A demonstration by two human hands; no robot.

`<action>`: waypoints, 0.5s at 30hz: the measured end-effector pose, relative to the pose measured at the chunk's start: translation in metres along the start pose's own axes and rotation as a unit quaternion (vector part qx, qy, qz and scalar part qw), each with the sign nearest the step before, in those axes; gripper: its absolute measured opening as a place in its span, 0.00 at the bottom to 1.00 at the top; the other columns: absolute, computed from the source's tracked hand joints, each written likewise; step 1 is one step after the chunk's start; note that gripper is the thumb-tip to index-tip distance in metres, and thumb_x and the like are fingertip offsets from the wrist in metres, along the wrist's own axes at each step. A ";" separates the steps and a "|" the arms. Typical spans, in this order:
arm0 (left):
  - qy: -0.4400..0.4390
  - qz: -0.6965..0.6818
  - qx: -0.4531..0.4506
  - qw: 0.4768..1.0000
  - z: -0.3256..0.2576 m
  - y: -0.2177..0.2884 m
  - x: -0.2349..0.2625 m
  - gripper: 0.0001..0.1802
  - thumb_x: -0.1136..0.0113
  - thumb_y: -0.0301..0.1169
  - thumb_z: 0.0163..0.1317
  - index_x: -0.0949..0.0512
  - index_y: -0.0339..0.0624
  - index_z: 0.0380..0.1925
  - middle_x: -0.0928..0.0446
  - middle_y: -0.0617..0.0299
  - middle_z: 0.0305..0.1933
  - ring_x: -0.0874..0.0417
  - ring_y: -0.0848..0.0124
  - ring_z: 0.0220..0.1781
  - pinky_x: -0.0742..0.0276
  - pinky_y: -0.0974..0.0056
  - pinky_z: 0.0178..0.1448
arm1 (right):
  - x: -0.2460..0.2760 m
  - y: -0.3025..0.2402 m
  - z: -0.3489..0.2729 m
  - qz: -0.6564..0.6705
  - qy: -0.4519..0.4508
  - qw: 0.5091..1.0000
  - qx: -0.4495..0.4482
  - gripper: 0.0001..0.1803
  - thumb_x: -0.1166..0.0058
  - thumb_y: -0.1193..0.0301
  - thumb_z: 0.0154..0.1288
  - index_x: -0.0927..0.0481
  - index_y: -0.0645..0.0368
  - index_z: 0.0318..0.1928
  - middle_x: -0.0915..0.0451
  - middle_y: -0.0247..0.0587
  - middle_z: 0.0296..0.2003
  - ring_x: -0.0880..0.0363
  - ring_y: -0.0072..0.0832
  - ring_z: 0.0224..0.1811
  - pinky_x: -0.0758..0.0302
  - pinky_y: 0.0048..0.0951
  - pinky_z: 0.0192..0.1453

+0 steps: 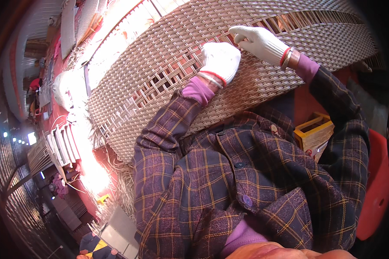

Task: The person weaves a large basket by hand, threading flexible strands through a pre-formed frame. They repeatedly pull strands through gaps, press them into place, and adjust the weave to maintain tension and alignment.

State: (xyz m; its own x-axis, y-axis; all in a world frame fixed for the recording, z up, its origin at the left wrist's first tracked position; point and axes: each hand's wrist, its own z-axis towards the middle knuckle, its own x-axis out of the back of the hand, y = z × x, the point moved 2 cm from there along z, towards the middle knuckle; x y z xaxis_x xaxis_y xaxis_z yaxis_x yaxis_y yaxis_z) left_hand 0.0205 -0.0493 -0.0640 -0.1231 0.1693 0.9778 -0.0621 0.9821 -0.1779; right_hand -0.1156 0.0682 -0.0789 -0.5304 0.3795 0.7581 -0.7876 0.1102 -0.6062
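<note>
A large curved panel of woven brown-grey wicker strips (160, 47) lies across in front of me. A band of loose, open weave runs along it. My left hand (220, 62), in a white knitted glove with a red cuff edge, is closed against the panel beside this open band. Its fingers are turned under, so whatever they grip is hidden. To its right, my right hand (260, 43) wears a matching glove and hovers by the far part of the band. Its fingers are curved, with the thumb apart from them, and no strip shows between them.
A yellow-edged wooden box (314, 131) stands under the panel near my right elbow, with a red plastic seat (376, 185) beyond. Loose strips (121, 177) hang in a bundle at the left. Another person (95, 246) is at the lower left, near stacked pale boards (65, 144).
</note>
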 end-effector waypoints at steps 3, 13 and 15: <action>0.062 -0.121 0.007 0.991 0.018 -0.016 -0.007 0.12 0.41 0.35 0.70 0.10 0.44 0.38 0.10 0.50 0.36 0.08 0.50 0.38 0.13 0.46 0.43 | -0.004 0.000 0.002 -0.021 -0.022 0.999 0.014 0.26 0.43 0.73 0.78 0.24 0.60 0.74 0.07 0.49 0.45 0.06 0.39 0.42 0.11 0.37 0.50; 0.184 -0.306 0.038 0.933 0.004 -0.049 -0.033 0.13 0.37 0.36 0.73 0.09 0.39 0.44 0.11 0.52 0.34 0.10 0.59 0.34 0.15 0.57 0.43 | -0.007 -0.008 0.050 -0.110 -0.116 0.984 0.082 0.30 0.45 0.75 0.78 0.26 0.54 0.78 0.09 0.56 0.46 0.06 0.45 0.43 0.11 0.40 0.50; 0.220 -0.413 0.093 0.879 -0.011 -0.040 -0.025 0.13 0.36 0.33 0.74 0.09 0.38 0.49 0.10 0.56 0.35 0.11 0.66 0.34 0.15 0.62 0.42 | -0.008 0.003 0.055 -0.067 -0.168 0.983 0.017 0.28 0.44 0.74 0.78 0.23 0.53 0.76 0.08 0.52 0.45 0.07 0.36 0.39 0.11 0.36 0.46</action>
State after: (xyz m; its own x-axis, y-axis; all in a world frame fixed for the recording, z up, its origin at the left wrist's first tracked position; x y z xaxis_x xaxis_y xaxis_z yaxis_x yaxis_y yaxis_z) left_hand 0.0366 -0.0917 -0.0803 0.4330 -0.5389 0.7225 -0.1167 0.7613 0.6378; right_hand -0.1310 0.0150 -0.0730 -0.4911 0.0383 0.8703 -0.8640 0.1060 -0.4922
